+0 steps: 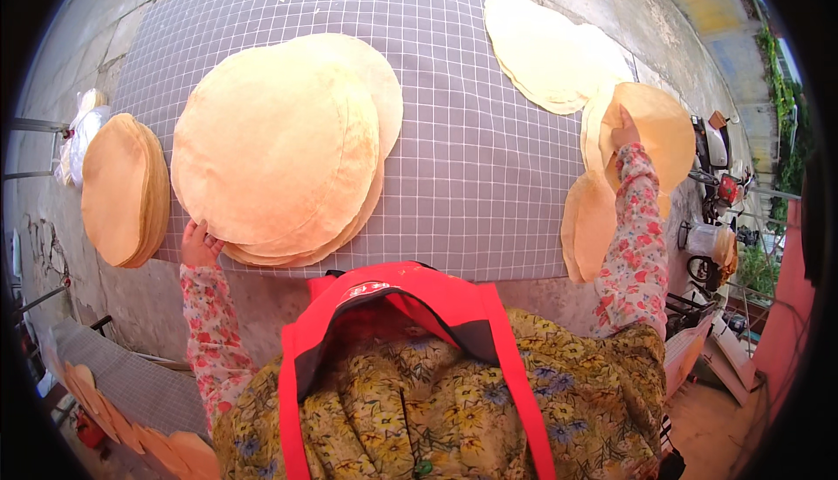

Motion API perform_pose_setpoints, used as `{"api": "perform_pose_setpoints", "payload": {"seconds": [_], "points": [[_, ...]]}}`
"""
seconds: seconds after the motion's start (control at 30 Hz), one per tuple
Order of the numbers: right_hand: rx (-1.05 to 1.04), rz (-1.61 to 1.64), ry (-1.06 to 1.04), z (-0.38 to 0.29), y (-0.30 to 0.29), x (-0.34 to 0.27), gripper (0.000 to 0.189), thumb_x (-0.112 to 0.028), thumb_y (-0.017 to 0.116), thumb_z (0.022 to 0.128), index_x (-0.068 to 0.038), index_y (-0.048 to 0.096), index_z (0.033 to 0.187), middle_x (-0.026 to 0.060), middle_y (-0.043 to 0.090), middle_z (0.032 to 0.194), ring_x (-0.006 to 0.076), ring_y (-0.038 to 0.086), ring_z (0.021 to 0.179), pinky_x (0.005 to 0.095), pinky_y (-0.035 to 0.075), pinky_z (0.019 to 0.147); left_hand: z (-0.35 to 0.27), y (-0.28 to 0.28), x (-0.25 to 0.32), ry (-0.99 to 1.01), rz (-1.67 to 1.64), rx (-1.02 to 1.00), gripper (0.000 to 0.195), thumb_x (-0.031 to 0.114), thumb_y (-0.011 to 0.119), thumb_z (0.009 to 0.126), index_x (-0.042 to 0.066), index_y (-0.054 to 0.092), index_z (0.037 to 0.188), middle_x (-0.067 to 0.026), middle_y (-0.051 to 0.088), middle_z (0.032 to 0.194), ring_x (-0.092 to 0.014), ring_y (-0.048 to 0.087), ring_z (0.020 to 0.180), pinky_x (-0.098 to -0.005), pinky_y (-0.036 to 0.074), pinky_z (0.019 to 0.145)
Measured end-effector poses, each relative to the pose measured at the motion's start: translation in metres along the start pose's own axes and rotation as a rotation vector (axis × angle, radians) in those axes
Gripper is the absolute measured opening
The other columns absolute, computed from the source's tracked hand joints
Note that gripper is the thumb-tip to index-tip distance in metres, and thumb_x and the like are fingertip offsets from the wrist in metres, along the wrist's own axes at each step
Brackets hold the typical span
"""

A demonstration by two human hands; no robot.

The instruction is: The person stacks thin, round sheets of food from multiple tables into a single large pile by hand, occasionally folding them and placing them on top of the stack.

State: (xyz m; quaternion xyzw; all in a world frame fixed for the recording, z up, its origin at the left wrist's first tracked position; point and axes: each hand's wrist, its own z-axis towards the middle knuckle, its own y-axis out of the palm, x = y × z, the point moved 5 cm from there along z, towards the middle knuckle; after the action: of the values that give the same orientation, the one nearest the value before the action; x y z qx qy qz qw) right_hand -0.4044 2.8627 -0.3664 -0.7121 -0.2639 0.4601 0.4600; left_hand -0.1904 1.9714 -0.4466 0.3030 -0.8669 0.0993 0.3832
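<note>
My left hand [201,246] is at the near-left rim of a large stack of thin, round, pale flatbread-like sheets [275,146]. Its fingertips touch the edge, and whether they pinch a sheet is unclear. Far out on the right, my right hand [626,132] holds a tan round sheet [658,126], with one finger stretched along its upper face. That sheet overlaps others and reaches past the table's edge. Beside it lie a brightly lit pile of sheets [550,51] and some smaller-looking ones [588,225] nearer to me.
A grey checked cloth [452,172] covers the table. At its left end stands another stack of sheets [118,192], near a plastic-wrapped bundle [85,130]. Behind me on the left, a second checked surface [131,375] bears more sheets. Parked two-wheelers [717,185] stand at right.
</note>
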Motion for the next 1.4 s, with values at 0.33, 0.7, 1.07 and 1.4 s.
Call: {"api": "perform_pose_setpoints", "payload": {"seconds": [0.33,0.7,1.07,1.4], "points": [[-0.431,0.519,0.362,-0.126,0.140,0.020,0.056,0.006,0.044,0.074,-0.011,0.046,0.127,0.0007,0.060,0.105,0.0147,0.059,0.077,0.0276,0.051,0.062,0.000,-0.035,0.019,0.303,0.193,0.301,0.043,0.011,0.060,0.083,0.001,0.043,0.122,-0.0095,0.057,0.105,-0.015,0.058,0.083,-0.0244,0.050,0.066],[-0.490,0.048,-0.235,-0.182,0.189,-0.094,0.043,-0.009,0.059,0.080,-0.002,0.049,0.121,0.0124,0.056,0.116,0.0218,0.060,0.091,0.0311,0.049,0.077,0.021,-0.046,-0.024,0.128,0.409,0.391,0.064,0.022,0.069,0.076,0.001,0.038,0.128,-0.0026,0.053,0.093,-0.011,0.052,0.078,-0.0279,0.046,0.060],[-0.610,0.512,-1.073,-0.340,0.242,-0.438,0.041,-0.004,0.060,0.078,0.000,0.049,0.117,0.0172,0.054,0.113,0.0297,0.055,0.102,0.0340,0.045,0.088,-0.006,-0.012,-0.017,-0.068,-0.136,0.092,0.034,0.014,0.068,0.077,0.003,0.050,0.104,-0.0026,0.057,0.081,-0.008,0.053,0.059,-0.0212,0.047,0.047],[-0.688,0.465,-1.092,-0.412,0.345,-0.498,0.057,-0.018,0.071,0.070,0.002,0.046,0.117,0.0218,0.049,0.119,0.0351,0.048,0.111,0.0377,0.040,0.093,-0.030,0.040,0.000,0.024,-0.369,-0.390,0.035,0.000,0.062,0.080,0.002,0.048,0.112,-0.0082,0.055,0.107,-0.019,0.056,0.100,-0.0332,0.049,0.087]]}}
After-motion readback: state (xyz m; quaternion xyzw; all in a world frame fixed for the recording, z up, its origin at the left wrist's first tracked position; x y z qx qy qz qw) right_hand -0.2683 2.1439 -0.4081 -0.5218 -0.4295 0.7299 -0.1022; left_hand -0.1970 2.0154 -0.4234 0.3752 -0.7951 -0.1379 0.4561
